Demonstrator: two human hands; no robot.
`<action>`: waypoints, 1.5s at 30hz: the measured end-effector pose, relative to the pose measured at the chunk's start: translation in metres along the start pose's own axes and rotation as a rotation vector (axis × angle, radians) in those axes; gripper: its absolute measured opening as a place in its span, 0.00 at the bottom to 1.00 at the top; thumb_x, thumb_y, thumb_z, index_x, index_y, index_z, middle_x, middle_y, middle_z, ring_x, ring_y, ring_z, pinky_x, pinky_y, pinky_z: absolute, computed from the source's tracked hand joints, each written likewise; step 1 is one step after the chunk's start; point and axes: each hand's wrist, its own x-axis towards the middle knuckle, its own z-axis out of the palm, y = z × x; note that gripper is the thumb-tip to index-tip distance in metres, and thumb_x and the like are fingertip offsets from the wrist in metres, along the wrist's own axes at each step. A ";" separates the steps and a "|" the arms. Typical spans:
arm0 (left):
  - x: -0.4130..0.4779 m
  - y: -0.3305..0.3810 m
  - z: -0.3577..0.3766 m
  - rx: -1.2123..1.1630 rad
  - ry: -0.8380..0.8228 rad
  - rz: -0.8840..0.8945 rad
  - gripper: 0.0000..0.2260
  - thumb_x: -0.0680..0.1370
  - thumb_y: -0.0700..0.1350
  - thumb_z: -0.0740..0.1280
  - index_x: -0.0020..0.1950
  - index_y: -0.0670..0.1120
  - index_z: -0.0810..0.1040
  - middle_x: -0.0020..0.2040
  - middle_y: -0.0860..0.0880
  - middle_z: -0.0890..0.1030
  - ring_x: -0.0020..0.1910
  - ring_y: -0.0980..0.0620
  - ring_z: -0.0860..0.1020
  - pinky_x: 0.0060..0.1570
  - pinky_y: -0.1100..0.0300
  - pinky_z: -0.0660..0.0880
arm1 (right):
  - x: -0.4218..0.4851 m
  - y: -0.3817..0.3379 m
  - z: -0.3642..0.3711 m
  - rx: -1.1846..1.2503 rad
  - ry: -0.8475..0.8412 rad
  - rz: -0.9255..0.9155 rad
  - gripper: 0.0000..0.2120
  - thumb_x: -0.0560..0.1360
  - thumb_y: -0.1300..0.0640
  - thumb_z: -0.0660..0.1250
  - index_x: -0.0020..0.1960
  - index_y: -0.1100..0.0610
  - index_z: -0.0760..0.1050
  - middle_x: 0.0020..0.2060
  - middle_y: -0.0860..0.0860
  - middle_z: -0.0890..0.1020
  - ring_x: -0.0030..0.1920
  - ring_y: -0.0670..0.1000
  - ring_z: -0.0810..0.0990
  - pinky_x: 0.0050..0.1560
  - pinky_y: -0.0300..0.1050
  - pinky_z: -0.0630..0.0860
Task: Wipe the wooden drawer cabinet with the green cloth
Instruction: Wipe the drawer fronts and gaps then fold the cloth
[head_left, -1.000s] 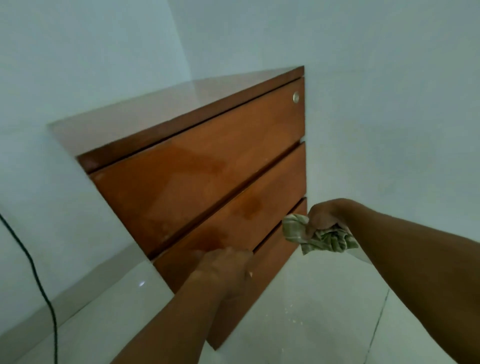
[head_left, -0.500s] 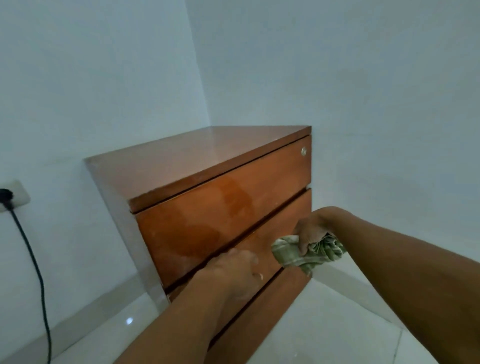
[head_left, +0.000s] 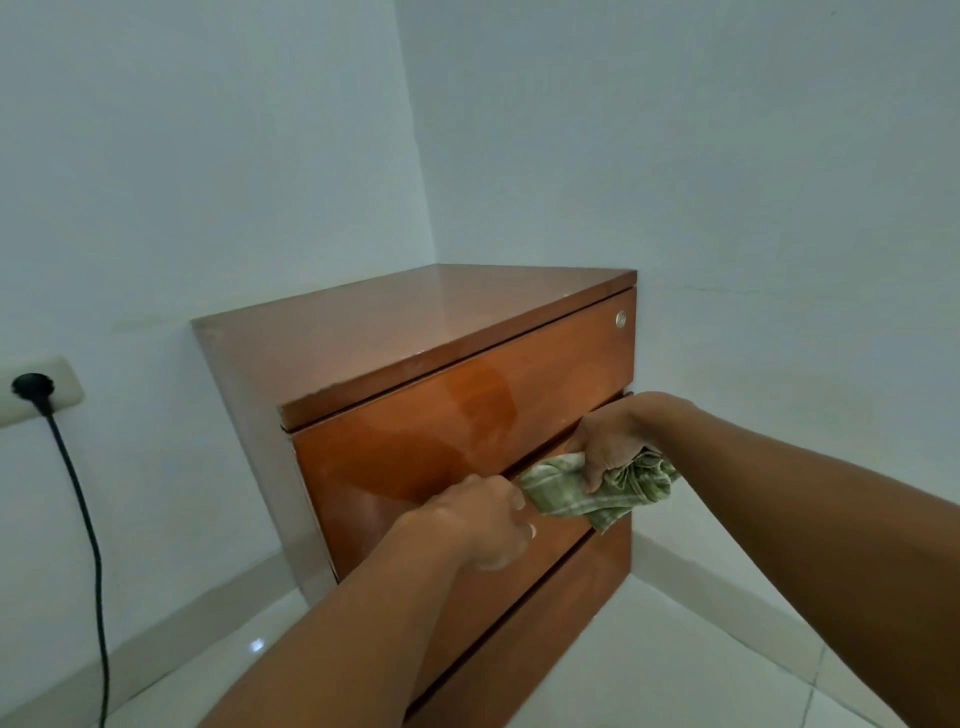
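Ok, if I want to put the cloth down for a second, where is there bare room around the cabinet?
The cabinet top is bare, bordered by the two walls behind and the front edge. The floor right of the cabinet is also open. It is crowded at the drawer fronts, where the left hand and the right hand with the green cloth meet. A black cord hangs left.

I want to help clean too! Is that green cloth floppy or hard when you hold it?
Probably floppy: the green cloth is scrunched in the right hand, with a loose end drooping below. It looks light, since one hand holds it easily. Its folds suggest it bends around the cabinet edges.
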 end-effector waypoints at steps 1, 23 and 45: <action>0.001 0.000 0.000 0.002 0.001 -0.001 0.24 0.81 0.58 0.64 0.77 0.56 0.70 0.73 0.50 0.72 0.72 0.46 0.71 0.72 0.46 0.70 | 0.000 0.000 -0.001 0.009 -0.006 -0.011 0.18 0.77 0.54 0.70 0.66 0.49 0.78 0.56 0.51 0.82 0.58 0.55 0.81 0.62 0.50 0.78; -0.028 0.098 -0.204 -0.066 -0.351 -0.098 0.23 0.84 0.55 0.58 0.79 0.50 0.68 0.78 0.48 0.68 0.76 0.45 0.67 0.72 0.50 0.66 | -0.092 0.046 -0.190 0.201 -0.283 0.047 0.17 0.75 0.56 0.71 0.64 0.52 0.80 0.51 0.54 0.84 0.50 0.55 0.85 0.52 0.52 0.83; 0.011 0.092 -0.250 -0.154 -0.328 -0.311 0.23 0.83 0.52 0.61 0.78 0.51 0.67 0.74 0.49 0.72 0.73 0.45 0.70 0.70 0.43 0.71 | -0.001 0.034 -0.242 0.093 0.039 -0.054 0.26 0.78 0.65 0.63 0.73 0.46 0.69 0.56 0.53 0.74 0.53 0.55 0.77 0.48 0.48 0.75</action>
